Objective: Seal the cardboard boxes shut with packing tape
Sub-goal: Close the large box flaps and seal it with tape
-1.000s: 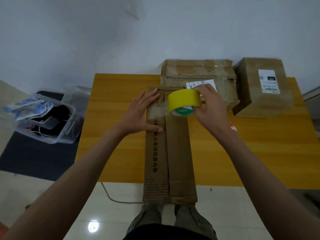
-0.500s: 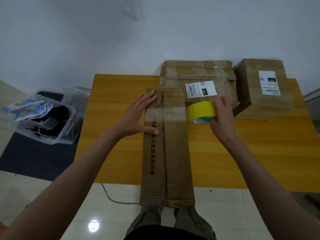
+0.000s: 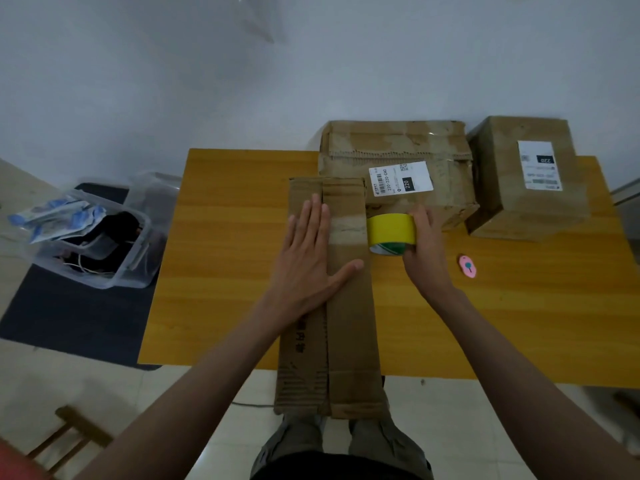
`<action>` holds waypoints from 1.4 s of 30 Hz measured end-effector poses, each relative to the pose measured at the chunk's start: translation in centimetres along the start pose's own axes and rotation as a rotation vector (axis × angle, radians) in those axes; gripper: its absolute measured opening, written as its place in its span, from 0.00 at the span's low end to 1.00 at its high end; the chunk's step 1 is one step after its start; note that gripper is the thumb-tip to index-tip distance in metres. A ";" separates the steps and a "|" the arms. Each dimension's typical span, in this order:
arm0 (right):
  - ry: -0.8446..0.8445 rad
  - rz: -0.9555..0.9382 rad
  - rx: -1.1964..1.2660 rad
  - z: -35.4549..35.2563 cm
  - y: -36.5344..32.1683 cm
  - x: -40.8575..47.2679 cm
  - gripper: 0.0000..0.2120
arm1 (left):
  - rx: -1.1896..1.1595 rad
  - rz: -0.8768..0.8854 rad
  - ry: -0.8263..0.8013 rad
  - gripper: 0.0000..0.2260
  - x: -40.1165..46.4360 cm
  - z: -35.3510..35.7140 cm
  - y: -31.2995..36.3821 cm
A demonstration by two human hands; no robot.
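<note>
The long box (image 3: 349, 306) lies on the counter (image 3: 225, 254). The left hand (image 3: 306, 261) presses flat on it, fingers straight. The right hand (image 3: 424, 244) grips the tape roll (image 3: 391, 230) at the box's right edge. If the roll tilts, the tape could wrinkle.

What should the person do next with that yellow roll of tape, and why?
Probably carry the tape roll down the long box's right side. A clear strip already crosses the top, the right hand grips the roll at that edge, and the left hand lies flat on the box.
</note>
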State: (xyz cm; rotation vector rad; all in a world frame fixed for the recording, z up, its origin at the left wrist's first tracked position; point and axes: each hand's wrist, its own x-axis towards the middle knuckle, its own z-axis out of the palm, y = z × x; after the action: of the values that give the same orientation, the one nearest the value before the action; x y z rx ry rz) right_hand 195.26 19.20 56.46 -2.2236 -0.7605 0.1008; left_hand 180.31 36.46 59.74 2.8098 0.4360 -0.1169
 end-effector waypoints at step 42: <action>-0.473 0.673 -0.365 -1.1 21.1 -0.7 0.13 | -0.142 0.303 -0.374 0.15 12.3 -2.4 6.1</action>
State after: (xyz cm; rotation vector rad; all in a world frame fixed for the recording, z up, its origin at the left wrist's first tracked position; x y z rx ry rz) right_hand 205.35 6.97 42.43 -2.7656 -0.2345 0.9036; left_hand 194.00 35.12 62.23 2.5949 -0.0657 -0.5111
